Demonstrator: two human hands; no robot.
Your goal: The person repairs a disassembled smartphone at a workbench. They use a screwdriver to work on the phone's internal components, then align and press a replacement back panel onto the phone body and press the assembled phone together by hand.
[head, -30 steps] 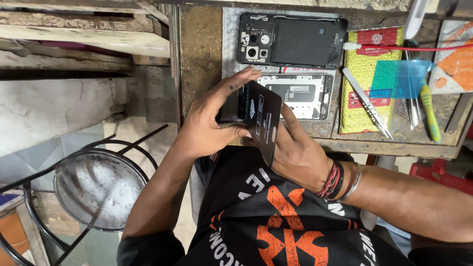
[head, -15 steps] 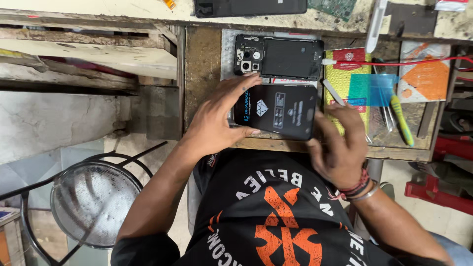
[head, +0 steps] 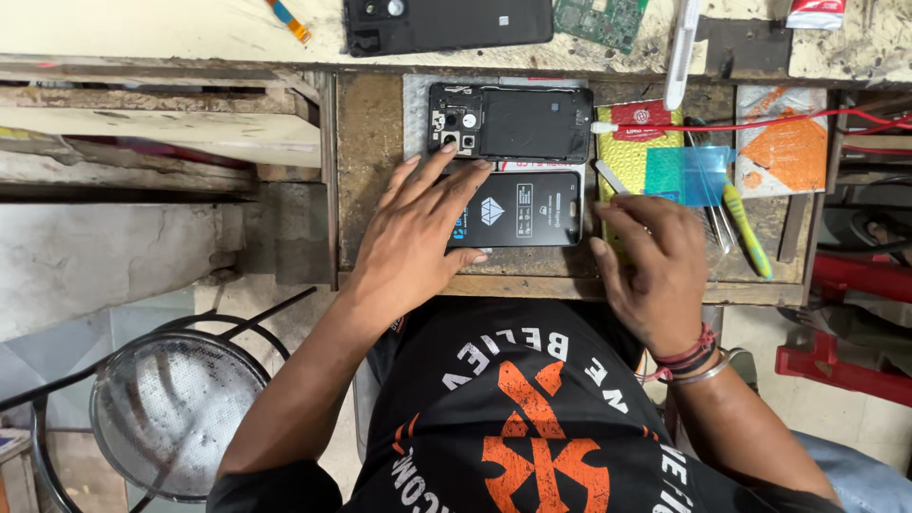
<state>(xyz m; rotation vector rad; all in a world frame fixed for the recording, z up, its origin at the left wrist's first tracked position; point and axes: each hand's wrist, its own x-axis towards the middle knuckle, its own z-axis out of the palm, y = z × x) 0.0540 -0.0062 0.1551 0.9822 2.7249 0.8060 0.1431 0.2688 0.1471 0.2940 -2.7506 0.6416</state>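
Your left hand point(head: 413, 237) lies flat, fingers spread, on the left end of the black phone point(head: 518, 211); it presses down, nothing gripped. The phone lies flat on the small wooden worktop point(head: 366, 171), long axis left-right across your view, with a white diamond graphic and small label blocks on its upper face. The left end is under your fingers, the right end points toward your right hand point(head: 655, 271).

Your right hand is open, fingers loosely curled and palm down, holding nothing. It sits just right of the phone over the yellow-green pad point(head: 632, 171); I can't tell if the fingertips touch the phone's edge.

Just beyond the phone, parallel to it, is an opened phone body point(head: 513, 122) with camera parts at its left end. A blue film piece point(head: 698, 176), tweezers point(head: 717, 223) and a yellow-green toothbrush point(head: 746, 233) lie to the right. A red cable point(head: 760, 123) runs off right.

The upper shelf holds another black back cover point(head: 446, 24) and a green circuit board point(head: 603, 19). A wire-frame stool point(head: 166, 408) stands lower left, over a rough concrete floor.
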